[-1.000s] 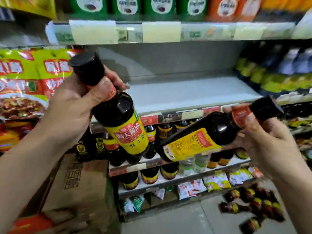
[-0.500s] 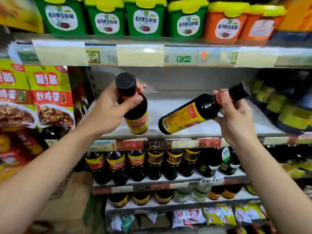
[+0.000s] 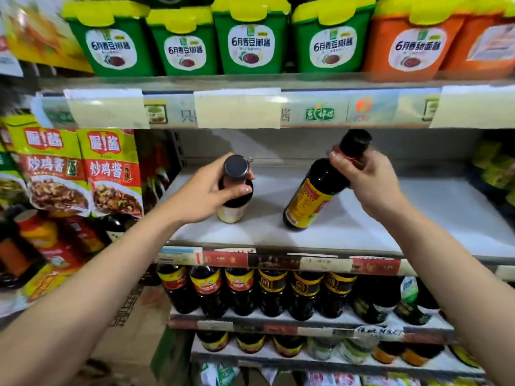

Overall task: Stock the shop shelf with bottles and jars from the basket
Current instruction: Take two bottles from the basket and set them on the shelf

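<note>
My left hand grips the neck of a dark sauce bottle with a black cap, held upright with its base at the white shelf. My right hand grips the neck of a second dark bottle with a yellow label. This one leans, cap up and to the right, its base touching the shelf near the middle. The basket is out of view.
Green and orange sauce tubs fill the shelf above. Sauce pouches hang at the left, and yellow-capped bottles stand at the far right. Rows of dark bottles line the shelves below. A cardboard box sits at lower left.
Both hands have carried their bottles forward and down onto the white shelf. The left bottle is now upright, and the right one has swung from nearly flat to a steep lean.
</note>
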`<state>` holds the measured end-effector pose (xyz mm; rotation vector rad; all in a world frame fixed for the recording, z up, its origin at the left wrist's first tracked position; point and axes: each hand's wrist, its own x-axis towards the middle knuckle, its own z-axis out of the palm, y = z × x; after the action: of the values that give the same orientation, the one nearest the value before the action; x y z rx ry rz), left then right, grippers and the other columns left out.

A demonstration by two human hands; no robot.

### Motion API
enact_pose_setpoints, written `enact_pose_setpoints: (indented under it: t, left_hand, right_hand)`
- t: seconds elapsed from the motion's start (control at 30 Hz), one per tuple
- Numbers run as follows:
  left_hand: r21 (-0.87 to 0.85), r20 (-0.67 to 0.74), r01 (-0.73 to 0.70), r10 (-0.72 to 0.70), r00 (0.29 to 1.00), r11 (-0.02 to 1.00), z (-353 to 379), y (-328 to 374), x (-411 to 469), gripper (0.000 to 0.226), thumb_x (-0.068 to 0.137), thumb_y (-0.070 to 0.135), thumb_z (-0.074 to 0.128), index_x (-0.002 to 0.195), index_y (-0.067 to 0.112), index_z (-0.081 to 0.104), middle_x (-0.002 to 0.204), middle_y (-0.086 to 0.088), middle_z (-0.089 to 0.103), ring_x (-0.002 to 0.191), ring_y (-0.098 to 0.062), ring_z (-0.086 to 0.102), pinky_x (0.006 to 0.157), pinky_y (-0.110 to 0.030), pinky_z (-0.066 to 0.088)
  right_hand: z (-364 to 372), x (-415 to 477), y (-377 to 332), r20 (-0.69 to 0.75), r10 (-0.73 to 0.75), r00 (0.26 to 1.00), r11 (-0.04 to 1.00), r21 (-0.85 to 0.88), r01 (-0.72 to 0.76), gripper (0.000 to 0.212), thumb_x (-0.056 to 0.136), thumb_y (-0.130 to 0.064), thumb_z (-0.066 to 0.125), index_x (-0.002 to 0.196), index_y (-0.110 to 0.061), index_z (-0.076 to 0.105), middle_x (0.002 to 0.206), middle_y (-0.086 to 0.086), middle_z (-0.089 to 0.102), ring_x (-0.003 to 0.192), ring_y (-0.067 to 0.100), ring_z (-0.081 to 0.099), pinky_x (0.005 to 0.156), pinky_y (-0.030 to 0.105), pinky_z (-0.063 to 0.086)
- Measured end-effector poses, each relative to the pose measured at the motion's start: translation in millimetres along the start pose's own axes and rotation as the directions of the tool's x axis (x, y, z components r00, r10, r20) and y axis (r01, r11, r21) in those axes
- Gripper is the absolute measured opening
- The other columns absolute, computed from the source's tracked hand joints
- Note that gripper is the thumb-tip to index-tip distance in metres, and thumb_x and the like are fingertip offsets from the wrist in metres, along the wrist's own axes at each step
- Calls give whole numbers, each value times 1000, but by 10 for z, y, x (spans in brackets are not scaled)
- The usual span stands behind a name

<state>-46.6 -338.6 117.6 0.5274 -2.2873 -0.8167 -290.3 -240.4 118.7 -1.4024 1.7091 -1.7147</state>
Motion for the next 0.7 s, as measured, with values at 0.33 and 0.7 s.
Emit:
enact_pose_setpoints:
  t: [0.33, 0.7]
  left_hand:
    - [-61, 81, 221, -216, 973, 973, -204, -145, 494, 27, 80, 30, 61, 104, 19, 59, 116, -6, 62, 113, -17, 57, 102, -29, 41]
    - [-264, -55, 326, -352, 934, 908, -277, -401, 826, 41, 79, 28, 67, 117, 14, 59, 122, -8, 62, 108, -16, 60, 92, -27, 48]
  right_hand:
    - [196, 436, -127, 38, 77, 996, 996, 34, -78, 15, 82, -13, 65, 97, -16, 61, 96, 2, 65, 86, 13, 61, 85, 30, 47]
    - [493, 675, -59, -6, -94, 996, 977, -191, 91, 51, 78, -32, 69, 124, -19, 51, 135, -2, 53, 126, 16, 46, 105, 25, 35]
